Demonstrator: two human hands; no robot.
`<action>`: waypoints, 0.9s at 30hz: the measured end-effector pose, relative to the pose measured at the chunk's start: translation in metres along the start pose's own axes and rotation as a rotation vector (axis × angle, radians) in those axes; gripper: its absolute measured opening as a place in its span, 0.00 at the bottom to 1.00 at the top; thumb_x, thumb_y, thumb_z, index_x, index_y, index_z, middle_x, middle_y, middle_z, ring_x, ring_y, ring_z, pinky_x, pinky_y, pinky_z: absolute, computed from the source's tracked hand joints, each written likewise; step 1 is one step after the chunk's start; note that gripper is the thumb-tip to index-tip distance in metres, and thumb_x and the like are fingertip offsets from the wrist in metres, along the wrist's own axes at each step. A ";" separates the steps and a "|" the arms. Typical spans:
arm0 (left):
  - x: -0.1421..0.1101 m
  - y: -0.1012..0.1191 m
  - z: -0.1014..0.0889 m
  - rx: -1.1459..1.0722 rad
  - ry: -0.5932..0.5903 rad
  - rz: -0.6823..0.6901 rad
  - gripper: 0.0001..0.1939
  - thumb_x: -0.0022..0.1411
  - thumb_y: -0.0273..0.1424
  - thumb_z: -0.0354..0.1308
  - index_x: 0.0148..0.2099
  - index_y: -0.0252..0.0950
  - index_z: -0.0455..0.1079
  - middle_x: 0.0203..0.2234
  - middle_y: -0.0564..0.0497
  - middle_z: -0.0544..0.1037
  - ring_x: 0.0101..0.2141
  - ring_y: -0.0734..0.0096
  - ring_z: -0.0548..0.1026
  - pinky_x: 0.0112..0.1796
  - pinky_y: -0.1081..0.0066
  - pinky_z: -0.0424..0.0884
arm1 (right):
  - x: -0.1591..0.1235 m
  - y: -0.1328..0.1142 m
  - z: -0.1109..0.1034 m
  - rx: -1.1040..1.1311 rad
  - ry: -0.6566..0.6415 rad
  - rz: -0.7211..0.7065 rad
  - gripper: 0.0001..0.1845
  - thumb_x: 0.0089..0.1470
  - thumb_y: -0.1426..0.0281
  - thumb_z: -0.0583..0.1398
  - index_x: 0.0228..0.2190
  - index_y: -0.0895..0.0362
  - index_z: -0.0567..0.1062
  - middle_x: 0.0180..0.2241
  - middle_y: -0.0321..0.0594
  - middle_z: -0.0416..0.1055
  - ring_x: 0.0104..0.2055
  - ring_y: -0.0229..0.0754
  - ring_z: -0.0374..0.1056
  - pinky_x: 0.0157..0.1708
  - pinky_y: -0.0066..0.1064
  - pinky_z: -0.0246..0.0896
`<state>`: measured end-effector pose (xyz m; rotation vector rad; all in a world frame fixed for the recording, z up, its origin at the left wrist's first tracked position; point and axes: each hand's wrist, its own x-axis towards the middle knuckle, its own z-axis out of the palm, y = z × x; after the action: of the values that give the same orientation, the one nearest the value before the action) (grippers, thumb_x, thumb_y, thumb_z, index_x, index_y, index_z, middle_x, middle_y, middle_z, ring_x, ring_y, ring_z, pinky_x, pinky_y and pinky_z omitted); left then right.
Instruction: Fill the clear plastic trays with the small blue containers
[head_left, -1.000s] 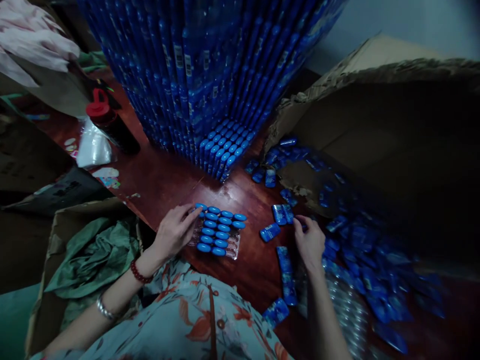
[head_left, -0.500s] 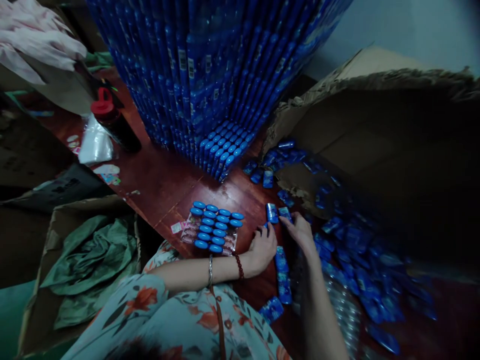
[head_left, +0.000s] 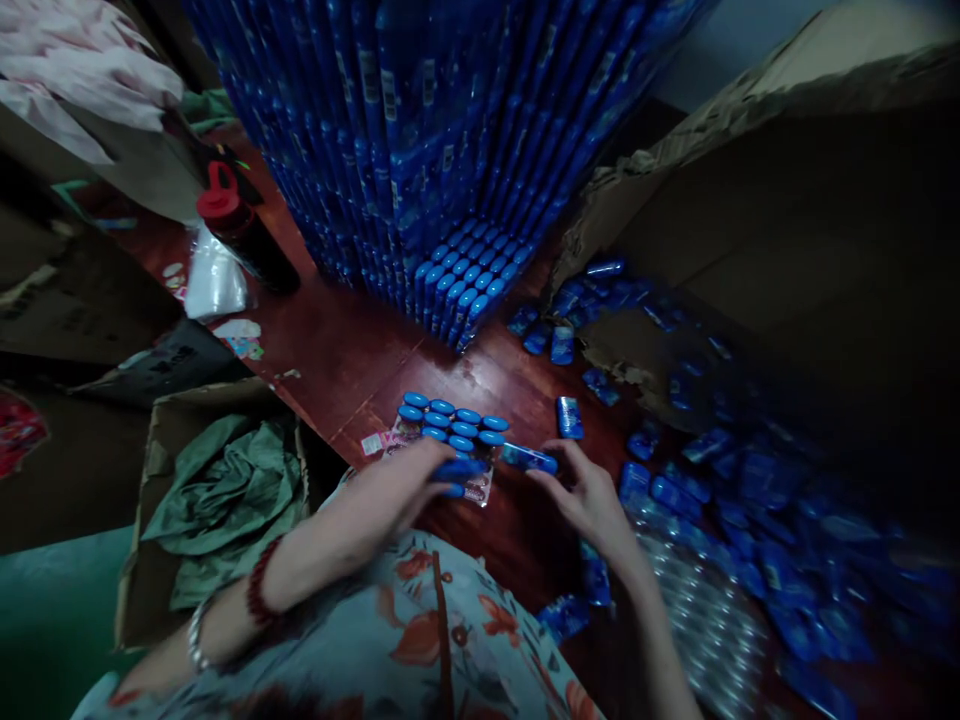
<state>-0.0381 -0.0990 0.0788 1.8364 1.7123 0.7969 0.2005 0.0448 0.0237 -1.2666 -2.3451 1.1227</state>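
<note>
My left hand [head_left: 411, 478] is over the near left part of a patterned clear sheet [head_left: 478, 488], its fingers closed on a small blue container [head_left: 463, 468] that is blurred. Blue oval-topped containers [head_left: 439, 407] stand in rows on that sheet, some of them hidden under this hand. To the right, my right hand [head_left: 589, 495] grips one end of another blue container [head_left: 531, 458], lying sideways with its far end close to the rows. One more labelled blue container [head_left: 569, 417] rests on the red-brown floor just beyond the right hand.
A tall stack of blue packs [head_left: 442, 150] rises ahead. Loose blue containers [head_left: 772, 480] spill from a torn cardboard box [head_left: 637, 170] at right, near clear moulded trays [head_left: 697, 600]. Leftward are a red-capped bottle [head_left: 251, 235] and a box [head_left: 142, 520] holding green cloth.
My left hand has moved left from the loose containers to the sheet, carrying a blue container. My right hand has shifted slightly toward me, now with a container turned sideways. The view has tilted.
</note>
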 end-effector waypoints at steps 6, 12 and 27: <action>-0.026 -0.057 -0.015 0.098 0.411 -0.165 0.11 0.64 0.28 0.49 0.47 0.37 0.68 0.38 0.48 0.68 0.39 0.71 0.70 0.39 0.71 0.70 | -0.001 -0.015 0.041 -0.152 0.122 -0.279 0.13 0.59 0.67 0.51 0.45 0.54 0.68 0.40 0.44 0.69 0.42 0.44 0.67 0.43 0.37 0.64; -0.026 -0.088 0.027 0.074 0.505 -0.197 0.16 0.64 0.27 0.49 0.54 0.36 0.60 0.39 0.48 0.71 0.39 0.71 0.72 0.41 0.69 0.71 | -0.006 0.002 0.056 -0.299 0.185 -0.433 0.17 0.59 0.74 0.50 0.50 0.57 0.63 0.40 0.45 0.68 0.42 0.44 0.65 0.43 0.38 0.64; -0.006 -0.095 0.018 0.477 0.054 0.300 0.15 0.67 0.25 0.40 0.52 0.31 0.63 0.39 0.41 0.72 0.41 0.64 0.69 0.40 0.64 0.72 | 0.025 -0.041 0.036 -0.797 -0.192 -0.600 0.18 0.51 0.84 0.49 0.38 0.55 0.70 0.34 0.42 0.69 0.37 0.44 0.64 0.39 0.34 0.57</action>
<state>-0.0920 -0.0969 -0.0020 2.4551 1.7963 0.5828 0.1415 0.0331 0.0262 -0.5119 -3.1395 0.1070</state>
